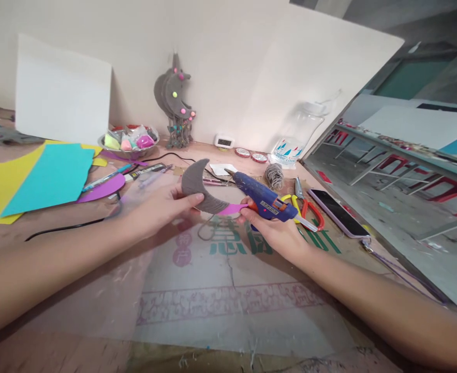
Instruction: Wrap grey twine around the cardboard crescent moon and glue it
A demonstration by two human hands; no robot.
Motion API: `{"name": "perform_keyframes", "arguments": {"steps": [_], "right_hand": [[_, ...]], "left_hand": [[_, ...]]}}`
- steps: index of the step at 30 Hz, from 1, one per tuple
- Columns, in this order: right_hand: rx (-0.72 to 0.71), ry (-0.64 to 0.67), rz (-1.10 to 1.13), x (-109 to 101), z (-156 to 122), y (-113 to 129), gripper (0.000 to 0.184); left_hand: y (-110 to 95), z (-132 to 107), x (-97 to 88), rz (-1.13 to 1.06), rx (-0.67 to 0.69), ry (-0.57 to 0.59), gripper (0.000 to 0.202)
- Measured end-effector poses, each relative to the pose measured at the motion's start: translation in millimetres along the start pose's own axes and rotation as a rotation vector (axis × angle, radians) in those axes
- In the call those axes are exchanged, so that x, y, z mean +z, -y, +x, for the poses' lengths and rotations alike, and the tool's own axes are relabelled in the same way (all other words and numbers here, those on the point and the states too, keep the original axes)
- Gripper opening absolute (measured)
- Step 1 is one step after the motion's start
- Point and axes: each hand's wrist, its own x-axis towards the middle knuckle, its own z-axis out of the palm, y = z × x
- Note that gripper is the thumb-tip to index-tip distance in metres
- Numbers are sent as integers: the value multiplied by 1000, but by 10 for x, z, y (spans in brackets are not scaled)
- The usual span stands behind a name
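My left hand (183, 204) is closed on a crescent moon (194, 181) wrapped in grey yarn, its thumb across the front. The crescent's lower right tip is bare purple (232, 209), and a loose strand of grey yarn (207, 230) loops down below it. My right hand (269, 223) grips a blue glue gun (259, 194) with a small red light showing on its side and a glue stick out of the back. The gun's nozzle points up and left, above the crescent. Fingertips of my right hand also meet the purple tip.
Behind stand a finished-looking grey moon hanging (176, 98), a bowl of pompoms (129, 142), a small clock (224, 141) and a clear jar (298, 134). Grey yarn (274, 176), pliers (300, 189), scissors (312, 215) and a phone (339, 212) lie right. Coloured sheets (49, 178) lie left.
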Motion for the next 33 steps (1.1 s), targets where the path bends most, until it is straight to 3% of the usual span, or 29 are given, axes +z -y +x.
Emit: {"name": "perform_keyframes", "arguments": {"steps": [3, 9, 17, 22, 29, 33], "right_hand": [[-37, -16, -38, -4, -2, -2, 20], [-51, -49, 8, -6, 43, 54, 23], [-36, -48, -29, 1, 30, 42, 20], [-79, -85, -44, -14, 42, 76, 23], [-225, -229, -311, -200, 133, -45, 27], [-180, -111, -256, -198, 104, -56, 26]], "left_hand": [[48, 10, -14, -22, -62, 26, 28], [79, 94, -128, 37, 11, 35, 27], [139, 126, -140, -125, -85, 62, 24], [171, 182, -191, -141, -24, 56, 24], [157, 199, -191, -46, 35, -20, 22], [137, 196, -190, 58, 65, -46, 21]]}}
